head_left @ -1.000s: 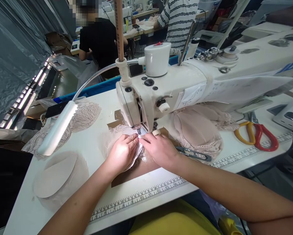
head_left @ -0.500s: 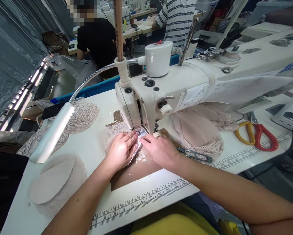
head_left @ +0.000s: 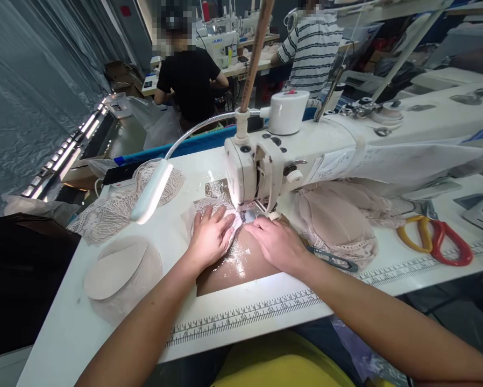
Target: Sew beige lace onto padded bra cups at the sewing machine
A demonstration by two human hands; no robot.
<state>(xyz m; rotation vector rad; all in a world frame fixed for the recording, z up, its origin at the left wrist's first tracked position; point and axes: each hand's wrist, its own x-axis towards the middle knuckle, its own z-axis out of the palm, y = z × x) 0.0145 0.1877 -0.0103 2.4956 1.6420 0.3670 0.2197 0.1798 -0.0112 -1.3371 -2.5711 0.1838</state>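
My left hand (head_left: 212, 236) lies with its fingers spread over a pale lace piece (head_left: 203, 203), just left of the needle area of a white sewing machine (head_left: 238, 167). The edge of the lace runs along my thumb toward the presser foot. To the right of the foot is my right hand (head_left: 281, 244), fingers bent and pressed together, their tips close to the needle area. What those fingers hold, if anything, is hidden. Under both hands is a brown, shiny taped sheet (head_left: 235, 274) on the white table (head_left: 177, 301).
A lamp (head_left: 151, 192) on a bent neck hangs at the left. Nearby lie lace pieces (head_left: 104, 215) and a beige cup (head_left: 114, 271) in sheer fabric. On the right are beige cups (head_left: 326, 215), a grey tool (head_left: 334, 259) and red-and-yellow-handled scissors (head_left: 451, 244). Two people sit beyond.
The camera view has shifted, so the scene sits farther right. My left hand has flattened and its fingers have spread on the lace. My right hand stays beside the presser foot.
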